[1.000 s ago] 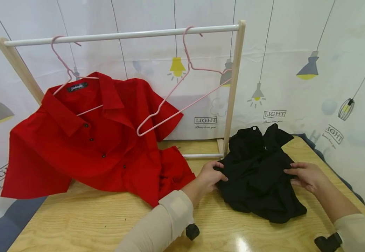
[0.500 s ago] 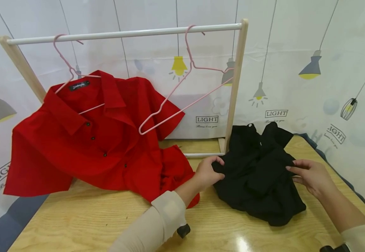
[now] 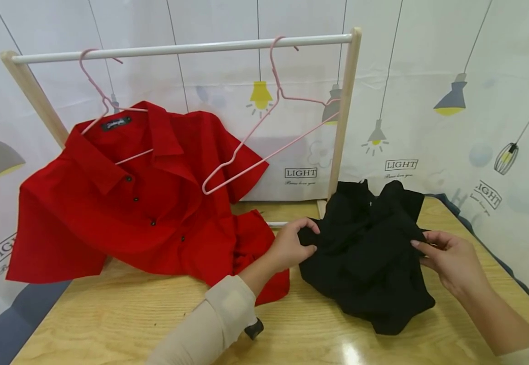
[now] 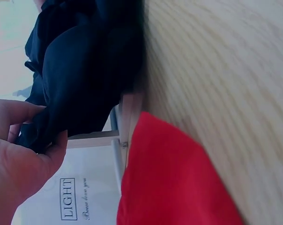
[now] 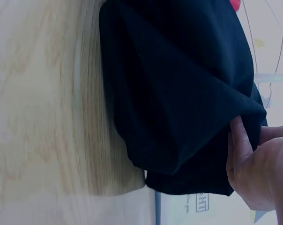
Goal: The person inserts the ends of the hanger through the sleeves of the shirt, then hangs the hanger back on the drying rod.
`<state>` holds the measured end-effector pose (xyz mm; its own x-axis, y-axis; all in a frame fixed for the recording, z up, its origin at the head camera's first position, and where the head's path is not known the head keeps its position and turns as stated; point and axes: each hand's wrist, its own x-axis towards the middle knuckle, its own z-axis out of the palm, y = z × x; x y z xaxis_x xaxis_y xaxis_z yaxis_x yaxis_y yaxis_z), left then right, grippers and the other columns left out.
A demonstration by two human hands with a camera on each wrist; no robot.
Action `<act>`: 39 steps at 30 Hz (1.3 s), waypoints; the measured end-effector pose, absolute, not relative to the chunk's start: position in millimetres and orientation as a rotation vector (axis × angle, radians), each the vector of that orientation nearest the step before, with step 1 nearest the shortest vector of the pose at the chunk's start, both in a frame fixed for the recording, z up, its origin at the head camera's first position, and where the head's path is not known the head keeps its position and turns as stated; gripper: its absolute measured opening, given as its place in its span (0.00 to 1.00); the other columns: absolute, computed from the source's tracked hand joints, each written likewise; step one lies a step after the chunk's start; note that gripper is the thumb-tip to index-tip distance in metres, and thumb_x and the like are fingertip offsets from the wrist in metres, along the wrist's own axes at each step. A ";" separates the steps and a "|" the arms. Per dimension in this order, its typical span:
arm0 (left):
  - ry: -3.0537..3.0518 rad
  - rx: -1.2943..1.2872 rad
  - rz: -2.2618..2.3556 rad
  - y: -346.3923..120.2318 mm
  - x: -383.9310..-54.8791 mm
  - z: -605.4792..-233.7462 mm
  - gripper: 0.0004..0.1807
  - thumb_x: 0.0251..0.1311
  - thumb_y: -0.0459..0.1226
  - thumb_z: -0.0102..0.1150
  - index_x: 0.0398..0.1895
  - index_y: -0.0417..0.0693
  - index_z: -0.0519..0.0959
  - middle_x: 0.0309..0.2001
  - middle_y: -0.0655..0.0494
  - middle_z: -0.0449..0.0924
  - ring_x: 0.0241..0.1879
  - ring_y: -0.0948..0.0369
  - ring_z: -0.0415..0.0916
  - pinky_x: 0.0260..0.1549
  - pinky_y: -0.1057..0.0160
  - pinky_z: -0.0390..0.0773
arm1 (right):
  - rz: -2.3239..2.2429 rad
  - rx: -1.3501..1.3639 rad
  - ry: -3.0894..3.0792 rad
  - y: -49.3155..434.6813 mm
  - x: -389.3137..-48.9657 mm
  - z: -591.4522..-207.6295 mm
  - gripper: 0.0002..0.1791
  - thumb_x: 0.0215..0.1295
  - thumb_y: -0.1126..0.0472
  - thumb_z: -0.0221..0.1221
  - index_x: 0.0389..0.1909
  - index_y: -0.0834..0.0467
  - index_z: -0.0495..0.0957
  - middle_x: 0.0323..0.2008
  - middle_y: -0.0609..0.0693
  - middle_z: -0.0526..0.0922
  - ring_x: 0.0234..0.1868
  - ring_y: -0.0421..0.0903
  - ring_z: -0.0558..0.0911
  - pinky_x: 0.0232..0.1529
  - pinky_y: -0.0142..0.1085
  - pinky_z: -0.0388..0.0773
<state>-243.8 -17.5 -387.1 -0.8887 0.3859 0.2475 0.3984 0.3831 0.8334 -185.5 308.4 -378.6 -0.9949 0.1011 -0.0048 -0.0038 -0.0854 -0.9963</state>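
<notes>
A crumpled black shirt is bunched up at the right of the table, its upper part beside the rack's right post. My left hand pinches its left edge between thumb and fingers. In the left wrist view, that hand has a fold of the dark cloth in its grip. On the opposite side, my right hand pinches the shirt's right edge. The right wrist view shows the fingers partly covered by a drooping fold.
A red short-sleeved shirt hangs on a pink hanger at the rack's left, its hem reaching the wooden table. A bare pink hanger hangs from the white rail, above and left of the black shirt.
My left hand has moved left and slightly up, drawing the shirt's left edge with it. The shirt's lower part has shifted left. My right hand keeps its hold with little movement.
</notes>
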 end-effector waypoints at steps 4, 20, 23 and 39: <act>-2.573 -0.828 -1.518 -24.1 -241.3 -382.4 0.14 0.52 0.25 0.65 0.39 0.49 0.77 0.47 0.55 0.78 0.52 0.57 0.72 0.58 0.55 0.70 | 2.284 -0.085 -2.012 297.6 -177.7 -373.2 0.07 0.61 0.71 0.64 0.30 0.55 0.82 0.32 0.42 0.77 0.31 0.35 0.82 0.28 0.29 0.80; -2.435 -0.940 -1.420 -60.6 -224.9 -373.0 0.12 0.51 0.22 0.66 0.34 0.47 0.82 0.39 0.55 0.78 0.48 0.56 0.73 0.53 0.55 0.74 | 2.288 0.087 -1.998 260.6 -158.8 -352.7 0.12 0.62 0.75 0.60 0.32 0.54 0.83 0.31 0.43 0.78 0.31 0.37 0.80 0.27 0.29 0.79; -2.415 -0.951 -1.388 -68.7 -220.9 -371.8 0.12 0.50 0.22 0.66 0.33 0.47 0.82 0.38 0.56 0.78 0.47 0.56 0.73 0.52 0.54 0.74 | 2.313 0.135 -1.960 253.4 -155.1 -350.5 0.13 0.62 0.77 0.59 0.33 0.55 0.84 0.31 0.44 0.79 0.31 0.38 0.81 0.28 0.30 0.80; -2.285 -0.954 -1.308 -113.2 -198.9 -359.9 0.14 0.48 0.20 0.66 0.31 0.48 0.84 0.34 0.59 0.74 0.39 0.60 0.71 0.42 0.59 0.76 | 2.331 0.368 -1.922 212.5 -149.1 -338.5 0.15 0.61 0.79 0.58 0.36 0.55 0.82 0.31 0.46 0.78 0.29 0.38 0.79 0.28 0.29 0.80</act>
